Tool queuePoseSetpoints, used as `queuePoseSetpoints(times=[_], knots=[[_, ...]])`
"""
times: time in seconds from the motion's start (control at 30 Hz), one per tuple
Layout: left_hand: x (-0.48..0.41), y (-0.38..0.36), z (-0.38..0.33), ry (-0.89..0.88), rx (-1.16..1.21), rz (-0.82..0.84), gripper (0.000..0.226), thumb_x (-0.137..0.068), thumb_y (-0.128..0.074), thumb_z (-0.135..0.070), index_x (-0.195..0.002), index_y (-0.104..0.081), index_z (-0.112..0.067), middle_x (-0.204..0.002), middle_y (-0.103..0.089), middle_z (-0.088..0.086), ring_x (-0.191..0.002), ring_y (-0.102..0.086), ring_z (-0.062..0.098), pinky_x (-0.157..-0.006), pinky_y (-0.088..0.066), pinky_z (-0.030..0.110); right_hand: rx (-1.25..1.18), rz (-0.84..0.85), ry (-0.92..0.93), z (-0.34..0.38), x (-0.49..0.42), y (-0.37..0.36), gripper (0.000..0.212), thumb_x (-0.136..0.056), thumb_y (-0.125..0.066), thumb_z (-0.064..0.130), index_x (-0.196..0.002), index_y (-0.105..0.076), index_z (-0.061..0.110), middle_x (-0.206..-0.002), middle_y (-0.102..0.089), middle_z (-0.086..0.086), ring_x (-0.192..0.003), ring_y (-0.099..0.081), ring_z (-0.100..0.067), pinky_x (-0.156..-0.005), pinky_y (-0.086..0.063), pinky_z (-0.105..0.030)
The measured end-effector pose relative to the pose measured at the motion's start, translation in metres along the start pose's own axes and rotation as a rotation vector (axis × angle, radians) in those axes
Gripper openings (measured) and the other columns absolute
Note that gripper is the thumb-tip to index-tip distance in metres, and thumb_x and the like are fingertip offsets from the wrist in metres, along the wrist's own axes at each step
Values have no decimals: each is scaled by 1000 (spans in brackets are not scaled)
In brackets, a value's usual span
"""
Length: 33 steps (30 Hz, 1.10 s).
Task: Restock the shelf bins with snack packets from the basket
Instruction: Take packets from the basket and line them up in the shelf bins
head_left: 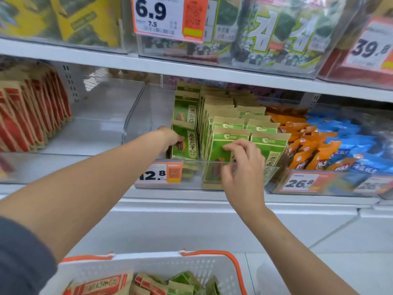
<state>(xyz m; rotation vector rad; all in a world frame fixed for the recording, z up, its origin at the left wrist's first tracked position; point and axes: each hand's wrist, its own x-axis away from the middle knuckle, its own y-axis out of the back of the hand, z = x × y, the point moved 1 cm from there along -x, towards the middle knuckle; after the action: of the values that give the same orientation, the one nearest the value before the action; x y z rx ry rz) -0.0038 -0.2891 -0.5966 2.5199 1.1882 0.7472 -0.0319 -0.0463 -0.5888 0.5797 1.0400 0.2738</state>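
Note:
A clear shelf bin (pixel 148 107) holds rows of green snack packets (pixel 227 116). My left hand (pixel 171 136) reaches into the bin's left side and grips a green packet (pixel 187 141) standing upright there. My right hand (pixel 242 167) hovers at the bin's front wall, fingers loosely curled and touching the front green packet (pixel 219 145) of the middle row; it holds nothing. Below, a white basket (pixel 148 267) with orange handles carries red packets (pixel 100 284) and green packets (pixel 182 282).
Red packets (pixel 32 111) fill the bin to the left, with bare shelf between. Orange packets (pixel 302 141) and blue packets (pixel 348 145) fill the bin to the right. Price tags (pixel 159 173) hang on the bin fronts. Seaweed packs (pixel 276 28) sit on the upper shelf.

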Motion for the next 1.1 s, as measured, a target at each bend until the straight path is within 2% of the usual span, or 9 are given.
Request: queuePoseSetpoints(times=[0.13, 0.23, 0.33, 0.5, 0.6, 0.77, 0.87, 1.0, 1.1], knots=[[24, 0, -14, 84, -114, 67, 51, -91, -66, -26, -132, -48, 0, -135, -53, 11, -127, -49, 32, -104, -41, 42, 24, -3, -11, 1, -1, -3, 35, -75, -60, -6, -107, -65, 9, -112, -53, -6, -105, -47, -21, -93, -33, -34], [33, 1, -15, 159, -21, 180, 25, -94, -63, -20, -109, -56, -2, -108, -61, 9, -104, -60, 27, -75, -50, 39, 30, -11, -38, 4, -2, -4, 34, -75, -61, -6, -105, -64, 11, -111, -52, -5, -104, -46, -20, -92, -33, -34], [36, 7, -12, 237, 110, 253, 14, -90, -66, -9, -97, -55, -5, -99, -65, 13, -81, -62, 24, -88, -53, 40, 38, -14, -44, 6, 0, -6, 35, -75, -61, -6, -105, -63, 11, -111, -52, -5, -104, -47, -21, -91, -32, -32], [33, 8, -15, 210, 344, 278, 5, -93, -56, 0, -93, -53, -3, -91, -63, 12, -77, -61, 25, -71, -47, 46, 47, 26, -22, 6, 5, -9, 35, -73, -63, -7, -104, -62, 11, -113, -51, -6, -105, -47, -22, -87, -34, -32], [29, 7, -19, 122, 491, 229, 8, -96, -49, 4, -98, -56, 0, -86, -61, 13, -72, -60, 24, -77, -49, 46, 55, 44, 8, 4, 8, -11, 36, -71, -63, -8, -102, -61, 11, -113, -50, -7, -105, -46, -23, -85, -34, -33], [17, -1, -25, 23, 485, 120, 13, -96, -53, 1, -104, -61, -4, -128, -61, 16, -91, -60, 22, -64, -46, 34, 69, 56, 20, 1, 11, -11, 34, -71, -64, -7, -101, -62, 10, -114, -50, -7, -104, -47, -24, -85, -35, -34], [13, -2, -24, -21, 424, 85, 32, -96, -56, -6, -127, -56, -7, -128, -61, 9, -100, -58, 19, -66, -41, 25, 75, 63, 19, 1, 11, -13, 33, -70, -65, -7, -98, -62, 10, -114, -50, -8, -105, -47, -24, -85, -32, -32], [11, 2, -21, 20, 501, 165, 32, -95, -58, -5, -125, -55, -15, -120, -65, 12, -80, -64, 23, -55, -49, 38, 79, 59, 10, 1, 10, -14, 31, -69, -66, -7, -95, -62, 10, -113, -50, -8, -104, -46, -24, -84, -30, -32], [3, 5, -23, -94, 549, 92, 39, -90, -63, -1, -122, -51, -19, -110, -65, 8, -81, -64, 21, -61, -53, 41, 79, 60, 11, 1, 11, -14, 30, -70, -66, -7, -95, -62, 10, -113, -50, -8, -104, -47, -24, -83, -31, -32]])
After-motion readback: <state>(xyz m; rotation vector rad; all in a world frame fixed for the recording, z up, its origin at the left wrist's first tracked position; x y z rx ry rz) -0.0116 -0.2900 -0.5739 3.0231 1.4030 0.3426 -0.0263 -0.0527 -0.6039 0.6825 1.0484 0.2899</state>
